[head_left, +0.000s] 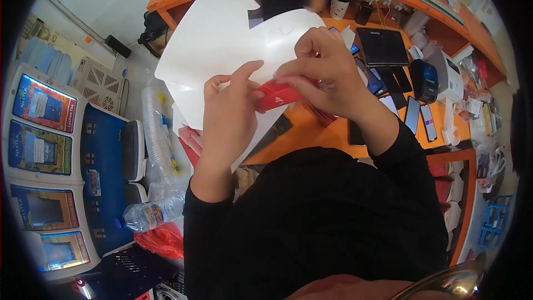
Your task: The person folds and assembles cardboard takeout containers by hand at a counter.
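A large flat white cardboard sheet [222, 39] with cut flaps is held up over the orange counter [311, 128]. My left hand [230, 108] grips its lower edge, thumb pressed on the front. My right hand [327, 75] pinches a small red folded piece [277, 95] against the sheet's lower right part. Both hands meet at the red piece. Black sleeves cover both forearms.
Several phones and a dark tablet [382, 46] lie on the counter's right side, beside a blue card machine [425, 79]. A paper cup [338, 5] stands at the back. To the left stand a drinks dispenser [44, 150], stacked plastic cups [155, 128] and a lying water bottle [147, 215].
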Demonstrator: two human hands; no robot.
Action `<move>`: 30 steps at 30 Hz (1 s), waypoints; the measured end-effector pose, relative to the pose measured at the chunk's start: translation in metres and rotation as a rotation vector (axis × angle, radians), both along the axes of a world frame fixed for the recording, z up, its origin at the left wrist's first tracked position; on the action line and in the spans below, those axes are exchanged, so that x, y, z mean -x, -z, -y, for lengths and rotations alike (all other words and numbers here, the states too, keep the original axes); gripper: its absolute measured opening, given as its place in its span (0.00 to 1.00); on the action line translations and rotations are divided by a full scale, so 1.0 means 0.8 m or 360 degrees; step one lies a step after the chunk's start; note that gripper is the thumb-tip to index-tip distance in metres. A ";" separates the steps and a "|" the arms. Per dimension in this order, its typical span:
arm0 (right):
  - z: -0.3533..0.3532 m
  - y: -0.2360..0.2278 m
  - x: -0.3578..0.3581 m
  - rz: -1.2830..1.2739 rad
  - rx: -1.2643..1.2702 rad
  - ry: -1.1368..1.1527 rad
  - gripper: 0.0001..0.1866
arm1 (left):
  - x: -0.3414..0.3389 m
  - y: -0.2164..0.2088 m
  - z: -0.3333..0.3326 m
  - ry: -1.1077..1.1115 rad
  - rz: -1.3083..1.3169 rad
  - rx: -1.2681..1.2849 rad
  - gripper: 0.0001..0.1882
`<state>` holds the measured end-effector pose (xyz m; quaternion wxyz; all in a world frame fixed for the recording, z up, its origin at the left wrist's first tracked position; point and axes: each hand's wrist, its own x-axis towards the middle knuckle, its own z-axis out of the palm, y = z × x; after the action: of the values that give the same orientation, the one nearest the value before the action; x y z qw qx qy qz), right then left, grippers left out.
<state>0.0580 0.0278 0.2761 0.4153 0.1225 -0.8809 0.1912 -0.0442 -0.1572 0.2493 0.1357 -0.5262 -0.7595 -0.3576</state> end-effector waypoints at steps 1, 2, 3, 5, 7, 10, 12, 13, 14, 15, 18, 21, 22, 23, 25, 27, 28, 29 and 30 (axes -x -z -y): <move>-0.002 0.001 -0.001 0.0056 0.0013 -0.0031 0.05 | 0.001 -0.004 0.000 0.0015 -0.0021 0.0032 0.23; -0.004 0.002 -0.002 0.0113 0.0026 -0.0063 0.05 | 0.002 -0.008 -0.001 0.0031 -0.0042 0.0064 0.23; -0.004 0.004 -0.002 0.0184 0.0016 -0.0128 0.05 | 0.002 -0.012 -0.002 0.0064 -0.0049 0.0065 0.23; -0.003 0.009 -0.002 0.0330 0.0000 -0.0258 0.05 | 0.002 -0.020 -0.004 0.0132 -0.0058 0.0071 0.24; -0.002 0.013 0.000 0.0327 0.0169 -0.0287 0.04 | 0.002 -0.026 -0.005 0.0109 -0.0044 0.0096 0.26; 0.005 0.003 -0.010 0.0653 0.0233 -0.0098 0.07 | -0.001 -0.038 -0.006 0.0187 -0.0114 0.0117 0.26; 0.006 -0.009 -0.015 0.0950 0.0188 0.0028 0.11 | -0.001 -0.038 -0.009 0.0227 -0.0269 0.0086 0.26; 0.004 -0.018 -0.014 0.1076 0.0143 0.0029 0.12 | -0.002 -0.040 -0.008 0.0196 -0.0392 0.0050 0.26; 0.002 -0.024 -0.013 0.1202 0.0098 0.0033 0.14 | -0.002 -0.042 -0.008 0.0169 -0.0516 0.0012 0.26; 0.000 -0.022 -0.013 0.1053 0.0314 0.0009 0.14 | 0.000 -0.038 -0.011 0.0148 -0.0714 -0.0314 0.29; -0.007 -0.007 -0.013 0.0627 0.1072 -0.0145 0.16 | 0.011 -0.004 -0.022 0.0090 -0.0925 -0.0973 0.49; 0.006 -0.009 -0.015 0.0633 0.1278 -0.0429 0.16 | 0.010 0.020 -0.050 0.0212 -0.0421 -0.0892 0.55; 0.014 -0.016 -0.020 0.0822 0.1406 -0.0502 0.17 | 0.010 0.036 -0.064 0.0237 -0.0319 -0.0936 0.55; 0.012 -0.017 -0.021 0.0761 0.1384 -0.0476 0.17 | 0.012 0.038 -0.072 0.0229 -0.0353 -0.0965 0.54; 0.003 -0.015 -0.021 0.0638 0.1335 -0.0414 0.18 | 0.014 0.036 -0.086 0.0221 -0.0414 -0.1031 0.51; 0.010 -0.013 -0.024 0.0409 0.1450 -0.0416 0.18 | 0.009 0.021 -0.097 0.0301 -0.0474 -0.1073 0.47; 0.012 -0.012 -0.029 0.0321 0.1421 -0.0380 0.17 | 0.006 0.016 -0.100 0.0339 -0.0498 -0.1085 0.46; 0.014 -0.013 -0.035 0.0231 0.1392 -0.0342 0.17 | 0.004 0.012 -0.105 0.0380 -0.0523 -0.1098 0.45; 0.016 -0.015 -0.042 0.0179 0.1329 -0.0237 0.16 | 0.002 0.012 -0.116 0.0427 -0.0490 -0.1156 0.45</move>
<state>0.0920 0.0151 0.2882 0.3656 -0.0034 -0.7378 0.5674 -0.0455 -0.0640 0.2397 0.3766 -0.5857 -0.4796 -0.5339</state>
